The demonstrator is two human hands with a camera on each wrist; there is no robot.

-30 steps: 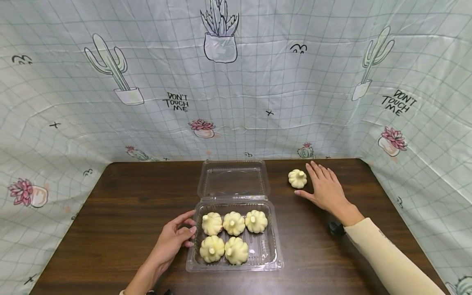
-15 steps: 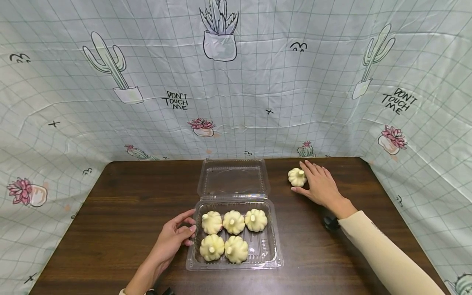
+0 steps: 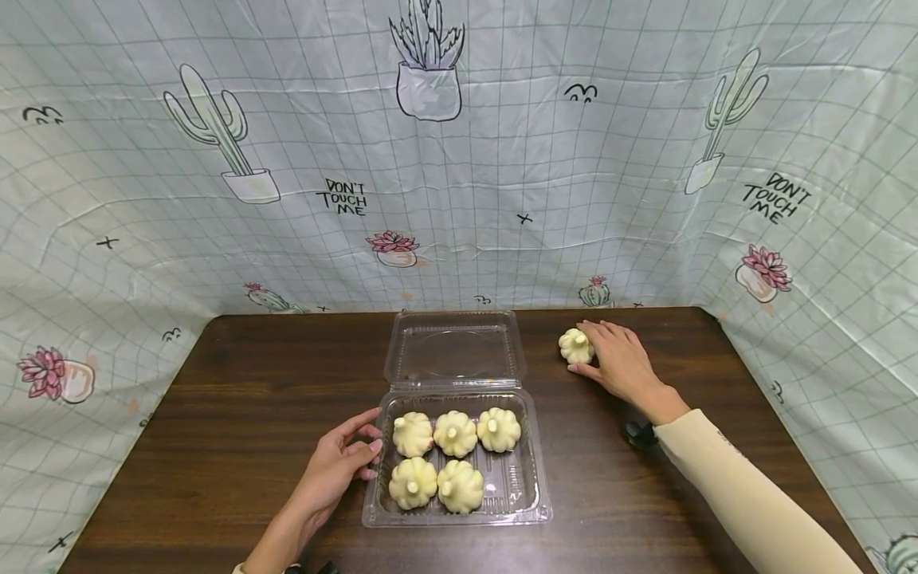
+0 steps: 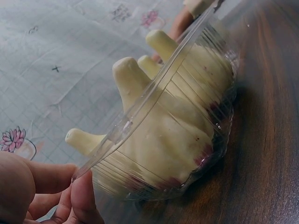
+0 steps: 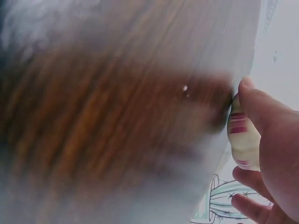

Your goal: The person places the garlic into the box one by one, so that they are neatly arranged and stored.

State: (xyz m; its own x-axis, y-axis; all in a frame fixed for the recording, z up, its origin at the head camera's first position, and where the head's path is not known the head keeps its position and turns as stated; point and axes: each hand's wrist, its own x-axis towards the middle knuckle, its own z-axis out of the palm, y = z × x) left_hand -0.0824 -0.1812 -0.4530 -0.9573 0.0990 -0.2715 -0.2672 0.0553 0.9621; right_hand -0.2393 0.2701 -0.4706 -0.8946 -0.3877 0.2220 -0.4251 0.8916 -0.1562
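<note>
In the head view a clear plastic clamshell container (image 3: 531, 510) lies with its lid folded back, several pale garlic bulbs (image 3: 460, 486) in two rows inside it. My left hand (image 3: 337, 462) pinches the container's left rim between thumb and fingers, as the left wrist view shows close up. Toward the back right, my right hand (image 3: 622, 363) grips a single garlic bulb (image 3: 574, 347) from its right side. Its thumb is on the near side and the fingers on the far side. Purple streaks mark this bulb in the right wrist view, where the palm hides part of it.
The transparent lid (image 3: 455, 351) lies toward the table's back edge, behind the container. Dark wood makes up the tabletop (image 3: 272, 399). A cactus-print curtain (image 3: 459, 183) rises behind the table and along both sides.
My right hand has moved left to the lone garlic bulb, and its fingers have bent in round it. The left hand and the container have stayed put.
</note>
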